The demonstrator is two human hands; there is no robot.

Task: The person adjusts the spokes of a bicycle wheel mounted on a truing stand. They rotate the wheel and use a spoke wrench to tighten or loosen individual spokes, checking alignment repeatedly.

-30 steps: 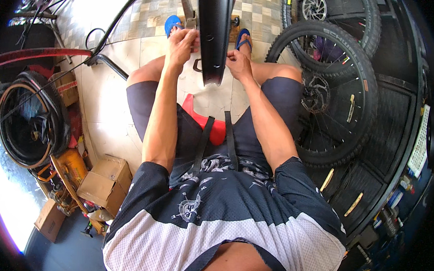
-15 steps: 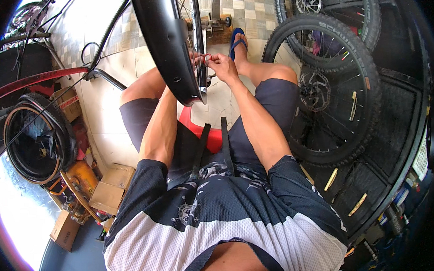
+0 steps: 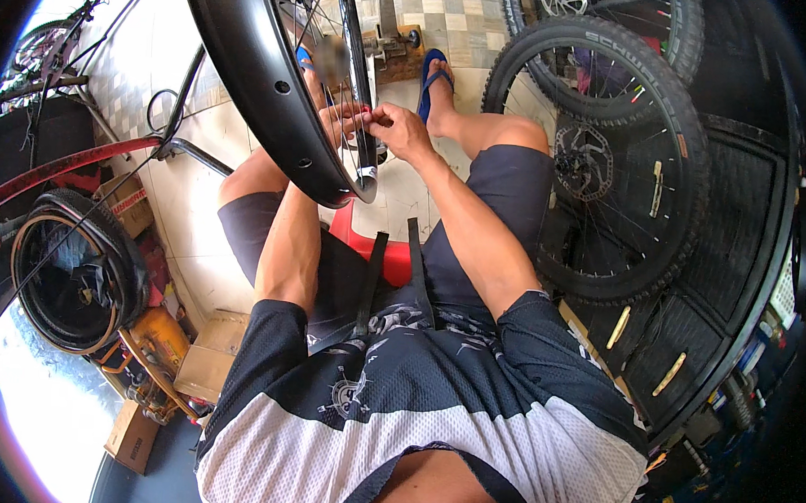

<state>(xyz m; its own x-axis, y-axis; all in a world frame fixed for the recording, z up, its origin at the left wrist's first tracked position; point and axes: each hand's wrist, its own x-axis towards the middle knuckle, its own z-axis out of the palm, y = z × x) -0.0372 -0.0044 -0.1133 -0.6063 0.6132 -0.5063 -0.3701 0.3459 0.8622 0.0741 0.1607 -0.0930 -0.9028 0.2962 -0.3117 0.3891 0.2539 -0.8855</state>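
A bare black bicycle wheel rim (image 3: 260, 74) with spoke holes stands upright between my knees, its top leaning left. My right hand (image 3: 403, 132) pinches a small red spoke wrench (image 3: 367, 112) at the rim's near right side, beside the spokes. My left hand (image 3: 340, 123) reaches in from behind the rim. Its fingers are drawn together among the spokes (image 3: 325, 86), close to the wrench; the rim hides part of the wrist, and what those fingers grip is unclear.
A metal stand with a wooden base (image 3: 402, 58) stands beyond the wheel. Tyred wheels (image 3: 596, 161) lean at right against a black panel (image 3: 728, 212). Tyres (image 3: 74, 264), a cardboard box (image 3: 211, 355) and a red curved tube (image 3: 65, 174) are at left. A red stool (image 3: 380, 255) is under me.
The rim has turned, with its holes in different places, and it sits further left in view. Both hands have shifted slightly left and down, and the red wrench has come closer to the spokes.
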